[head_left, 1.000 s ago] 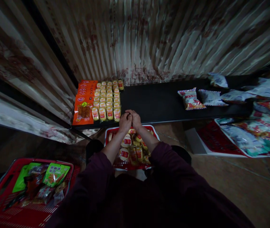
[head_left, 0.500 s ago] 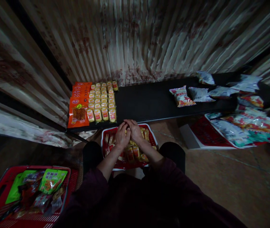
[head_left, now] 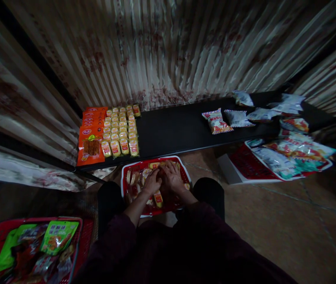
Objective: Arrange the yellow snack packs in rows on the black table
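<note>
Between the person's knees stands a red basket with a white rim, holding yellow-wrapped cakes and other small packaged snacks. My left hand is inside it, fingers bent down among the packets; what they hold, if anything, is hidden. Close beside it on the right, my right hand reaches into the basket with its fingers spread over the packets. Just beyond the basket, rows of yellow cakes stand on the black shelf, next to orange snack bags.
White and red puffed bags lie on the shelf's right part. Below them is another red basket full of bags. A red basket with green packets is at lower left. A pleated curtain hangs behind the shelf.
Both hands have moved lower and a little apart in the basket, and fewer yellow cakes show in its front part. The view has shifted slightly.
</note>
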Demonstrator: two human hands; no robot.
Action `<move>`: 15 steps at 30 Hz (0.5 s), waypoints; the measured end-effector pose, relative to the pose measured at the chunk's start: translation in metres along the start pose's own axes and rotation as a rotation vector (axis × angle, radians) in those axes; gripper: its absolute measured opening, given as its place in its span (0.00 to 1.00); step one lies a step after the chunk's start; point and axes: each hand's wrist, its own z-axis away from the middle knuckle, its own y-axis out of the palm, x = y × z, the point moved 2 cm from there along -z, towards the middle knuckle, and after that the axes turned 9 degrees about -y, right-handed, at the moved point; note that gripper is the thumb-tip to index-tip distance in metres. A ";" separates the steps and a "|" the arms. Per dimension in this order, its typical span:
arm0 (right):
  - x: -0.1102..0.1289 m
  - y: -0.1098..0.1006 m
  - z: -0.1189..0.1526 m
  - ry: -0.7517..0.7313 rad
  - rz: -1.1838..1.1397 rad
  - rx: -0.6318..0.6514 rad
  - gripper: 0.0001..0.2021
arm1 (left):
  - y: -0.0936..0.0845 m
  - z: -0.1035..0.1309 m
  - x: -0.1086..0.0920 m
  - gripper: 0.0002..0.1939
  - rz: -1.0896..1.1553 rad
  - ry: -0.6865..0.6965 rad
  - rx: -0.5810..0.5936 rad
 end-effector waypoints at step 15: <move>-0.019 0.010 0.015 -0.004 -0.094 0.050 0.25 | 0.024 -0.007 0.019 0.15 0.102 -0.224 -0.028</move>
